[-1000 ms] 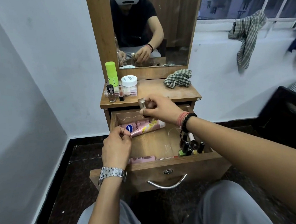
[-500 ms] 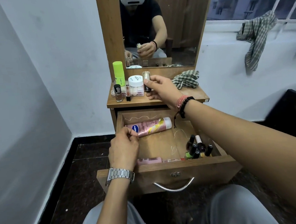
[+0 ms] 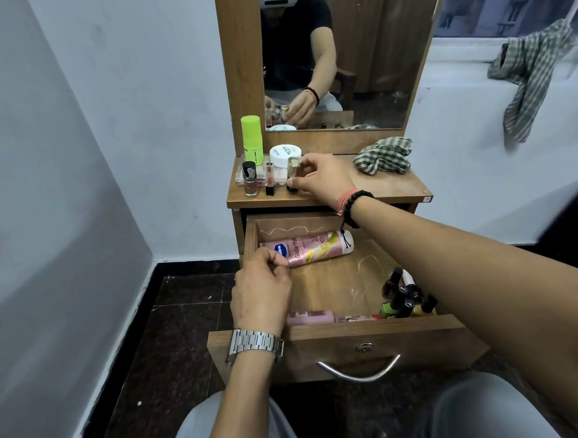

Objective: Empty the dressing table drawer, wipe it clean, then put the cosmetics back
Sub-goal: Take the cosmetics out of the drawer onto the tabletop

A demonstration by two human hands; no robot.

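Head view: the right hand (image 3: 322,179) pinches a small bottle (image 3: 292,170) on the tabletop (image 3: 381,186), beside the white jar (image 3: 285,154). The left hand (image 3: 261,289), loosely curled, touches the pink tube (image 3: 313,248) in the open drawer (image 3: 336,284). A careless release could topple neighbouring bottles.

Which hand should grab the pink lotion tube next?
Probably the left hand. It sits inside the drawer with its fingers right at the pink lotion tube. The right hand is up on the tabletop, pinching a small bottle.
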